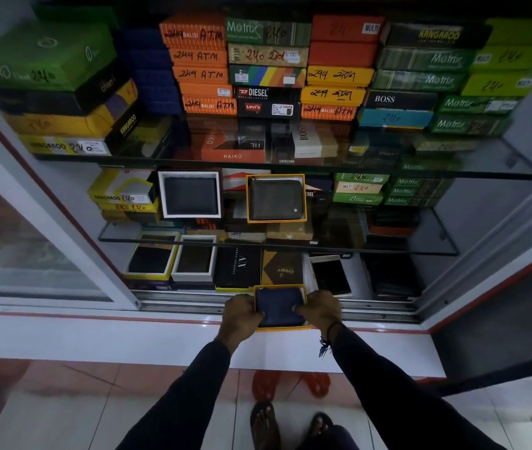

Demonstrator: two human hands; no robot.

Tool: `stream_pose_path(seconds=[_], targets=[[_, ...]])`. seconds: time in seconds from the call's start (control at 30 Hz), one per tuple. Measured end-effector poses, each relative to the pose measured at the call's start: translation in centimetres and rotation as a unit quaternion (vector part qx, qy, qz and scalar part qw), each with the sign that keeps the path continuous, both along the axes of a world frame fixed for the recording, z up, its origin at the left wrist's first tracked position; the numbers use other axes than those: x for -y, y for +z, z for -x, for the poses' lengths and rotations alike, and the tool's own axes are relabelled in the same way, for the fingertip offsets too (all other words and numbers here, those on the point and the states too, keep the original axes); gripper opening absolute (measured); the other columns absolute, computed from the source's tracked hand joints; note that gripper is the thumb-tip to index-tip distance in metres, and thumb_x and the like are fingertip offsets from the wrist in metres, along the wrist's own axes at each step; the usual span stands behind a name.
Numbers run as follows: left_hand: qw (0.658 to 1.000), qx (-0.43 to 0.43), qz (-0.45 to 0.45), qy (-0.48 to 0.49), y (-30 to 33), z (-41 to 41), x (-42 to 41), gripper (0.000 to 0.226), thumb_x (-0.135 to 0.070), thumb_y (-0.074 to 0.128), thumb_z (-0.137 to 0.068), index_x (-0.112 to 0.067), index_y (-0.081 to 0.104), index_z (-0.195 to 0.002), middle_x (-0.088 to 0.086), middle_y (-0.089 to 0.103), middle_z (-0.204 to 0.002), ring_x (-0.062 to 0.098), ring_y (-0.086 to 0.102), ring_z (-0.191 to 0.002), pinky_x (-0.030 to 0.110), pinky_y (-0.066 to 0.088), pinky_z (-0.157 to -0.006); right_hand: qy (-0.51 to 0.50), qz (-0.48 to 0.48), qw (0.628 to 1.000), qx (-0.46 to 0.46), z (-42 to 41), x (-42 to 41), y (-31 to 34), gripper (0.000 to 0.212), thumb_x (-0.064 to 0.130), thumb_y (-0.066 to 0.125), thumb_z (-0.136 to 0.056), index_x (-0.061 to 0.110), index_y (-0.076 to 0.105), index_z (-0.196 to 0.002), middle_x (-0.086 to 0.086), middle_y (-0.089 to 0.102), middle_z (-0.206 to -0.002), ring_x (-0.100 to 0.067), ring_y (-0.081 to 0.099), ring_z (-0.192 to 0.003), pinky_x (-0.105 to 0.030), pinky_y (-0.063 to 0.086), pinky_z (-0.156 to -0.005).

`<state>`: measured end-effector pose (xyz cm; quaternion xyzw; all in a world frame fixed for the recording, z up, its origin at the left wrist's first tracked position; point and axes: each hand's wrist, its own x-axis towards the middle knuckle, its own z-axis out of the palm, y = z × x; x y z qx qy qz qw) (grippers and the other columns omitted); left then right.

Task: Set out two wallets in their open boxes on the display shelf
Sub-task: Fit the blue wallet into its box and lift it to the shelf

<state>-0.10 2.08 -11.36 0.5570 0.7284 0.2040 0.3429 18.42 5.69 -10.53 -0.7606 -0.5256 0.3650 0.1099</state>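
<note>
A dark blue wallet (279,306) lies in an open yellow-rimmed box (282,327) held over the cabinet's sliding-door track. My left hand (241,315) grips the box's left side, thumb on the wallet. My right hand (321,308) grips its right side, thumb on the wallet too. On the middle glass shelf (420,248) a dark olive wallet (276,199) stands tilted in an open orange-rimmed box (303,198). To its left a black wallet (191,194) stands in an open white-rimmed box (160,196).
Stacks of closed wallet boxes (267,63) fill the top glass shelf (485,164). The bottom level holds two open boxes (173,258), an AX box (238,269), a brown box (282,267) and a white phone (331,274). A sliding glass door (31,241) is at left.
</note>
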Motion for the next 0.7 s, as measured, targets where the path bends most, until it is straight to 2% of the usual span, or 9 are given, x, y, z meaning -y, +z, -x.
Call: stream_pose_path(seconds=[0.07,0.13,0.23,0.3,0.37,0.47,0.53,0.6,0.7], targets=[[0.999,0.015,-0.024,0.021,0.3,-0.1,0.3,0.005,-0.017,0.074,-0.083,-0.013,0.077,-0.08,0.003,0.08,-0.086,0.02,0.073,-0.079,0.018,0.045,-0.057,-0.025,-0.025,0.999,-0.024,-0.8,0.3,0.5,0.022,0.035,0.082,-0.069,0.016,0.071,-0.064,-0.005,0.07,-0.074,-0.016,0.059,-0.069,-0.027,0.047,-0.062],[0.996,0.038,-0.065,0.044,1.1,-0.6,0.7,0.01,-0.021,0.079,-0.08,-0.011,0.077,-0.079,0.0,0.078,-0.076,0.017,0.072,-0.072,0.019,0.047,-0.057,-0.065,-0.061,0.994,-0.055,-1.6,0.9,1.3,0.023,0.029,0.087,-0.063,0.01,0.074,-0.069,-0.009,0.075,-0.08,-0.021,0.064,-0.074,-0.03,0.051,-0.069],[0.987,0.048,-0.14,0.058,2.9,-2.0,1.2,0.014,-0.027,0.082,-0.081,-0.015,0.074,-0.077,-0.006,0.073,-0.072,0.008,0.066,-0.066,0.011,0.044,-0.054,-0.104,-0.129,0.98,-0.112,-2.9,2.3,3.6,0.027,0.023,0.092,-0.057,0.009,0.077,-0.074,-0.01,0.077,-0.079,-0.026,0.072,-0.078,-0.036,0.058,-0.076],[0.98,0.031,-0.189,0.046,4.7,-3.1,1.4,0.013,-0.031,0.081,-0.081,-0.023,0.072,-0.078,-0.012,0.069,-0.074,0.002,0.063,-0.065,0.003,0.04,-0.053,-0.112,-0.177,0.968,-0.141,-4.1,3.2,5.6,0.023,0.025,0.092,-0.057,0.019,0.076,-0.072,0.002,0.076,-0.073,-0.014,0.072,-0.072,-0.03,0.059,-0.074],[0.968,0.03,-0.246,0.028,6.8,-4.2,1.4,0.015,-0.034,0.081,-0.08,-0.028,0.067,-0.078,-0.014,0.066,-0.077,-0.001,0.061,-0.066,0.003,0.042,-0.054,-0.126,-0.223,0.956,-0.144,-5.6,3.9,7.9,0.026,0.029,0.092,-0.057,0.03,0.069,-0.068,0.017,0.071,-0.068,0.0,0.068,-0.066,-0.02,0.056,-0.066],[0.935,0.042,-0.353,-0.001,10.6,-6.0,0.6,0.014,-0.035,0.078,-0.081,-0.024,0.07,-0.085,-0.013,0.064,-0.083,0.001,0.061,-0.07,0.005,0.046,-0.062,-0.149,-0.316,0.929,-0.122,-7.7,3.9,11.5,0.028,0.036,0.091,-0.057,0.032,0.067,-0.073,0.018,0.069,-0.066,0.01,0.066,-0.062,-0.002,0.046,-0.056],[0.918,0.037,-0.396,-0.006,13.2,-7.3,-1.0,0.017,-0.035,0.076,-0.083,-0.021,0.072,-0.09,-0.013,0.061,-0.085,0.002,0.057,-0.071,0.004,0.042,-0.064,-0.159,-0.382,0.904,-0.11,-8.8,2.9,13.4,0.028,0.036,0.09,-0.059,0.029,0.069,-0.076,0.017,0.067,-0.064,0.019,0.062,-0.063,0.003,0.042,-0.054],[0.914,0.022,-0.405,-0.004,15.5,-8.7,-3.3,0.015,-0.032,0.076,-0.084,-0.018,0.071,-0.087,-0.01,0.059,-0.082,0.005,0.053,-0.069,0.008,0.039,-0.062,-0.167,-0.418,0.885,-0.124,-9.5,1.0,15.1,0.028,0.033,0.089,-0.061,0.025,0.07,-0.08,0.011,0.07,-0.067,0.012,0.066,-0.063,-0.002,0.048,-0.057],[0.934,-0.011,-0.357,-0.02,17.7,-10.5,-7.2,0.017,-0.029,0.073,-0.088,-0.012,0.074,-0.092,0.0,0.07,-0.087,0.016,0.063,-0.078,0.03,0.056,-0.07,-0.182,-0.391,0.893,-0.13,-10.2,-2.8,16.6,0.034,0.026,0.09,-0.063,0.01,0.073,-0.088,-0.005,0.076,-0.078,-0.013,0.073,-0.072,-0.026,0.059,-0.065]])
